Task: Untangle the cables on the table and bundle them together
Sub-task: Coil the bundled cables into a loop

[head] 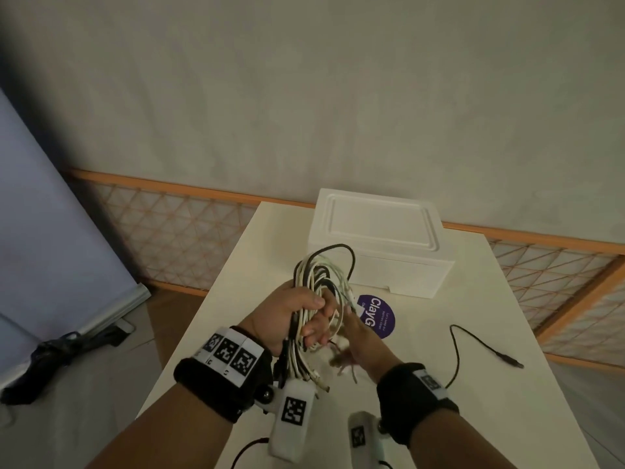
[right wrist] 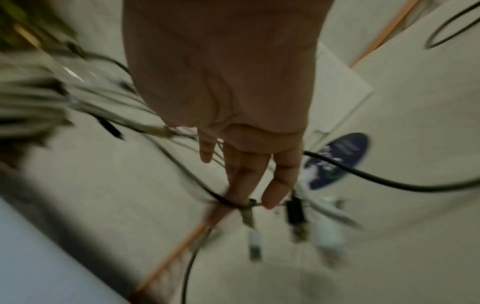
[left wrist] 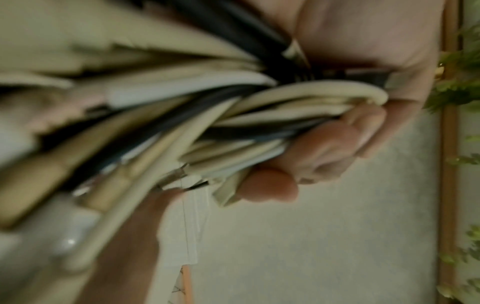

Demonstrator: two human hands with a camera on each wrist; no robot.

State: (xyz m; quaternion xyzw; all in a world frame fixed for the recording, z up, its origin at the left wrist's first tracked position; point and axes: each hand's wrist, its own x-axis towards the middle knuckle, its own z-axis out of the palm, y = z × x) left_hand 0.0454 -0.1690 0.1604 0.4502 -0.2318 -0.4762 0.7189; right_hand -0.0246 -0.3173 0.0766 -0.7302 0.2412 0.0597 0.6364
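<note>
Fingers (left wrist: 322, 152) of the left hand (head: 291, 313) curl tight round the bundle (head: 319, 286) of white and black cables, thumb laid over the top; the left wrist view shows the cables packed in the fist. The bundle is held above the middle of the desk (head: 422, 418), its loops standing up toward the far edge and its plug ends hanging down by the left wrist.

The right hand (head: 358, 340) is just beside the bundle, on its right. Its fingers (right wrist: 241, 181) are stretched out straight among loose cable ends, and in the right wrist view a thin black strand crosses the fingertips. The blur hides whether anything is pinched there, though the fingers look uncurled.

A single black cable (head: 473, 350) lies on the desk toward the right edge, apart from the bundle, its plug pointing at that edge. A white box (head: 382, 242) sits at the far edge. A round purple sticker (head: 380, 316) lies on the desk just in front of the box, partly behind the bundle and the right hand.
</note>
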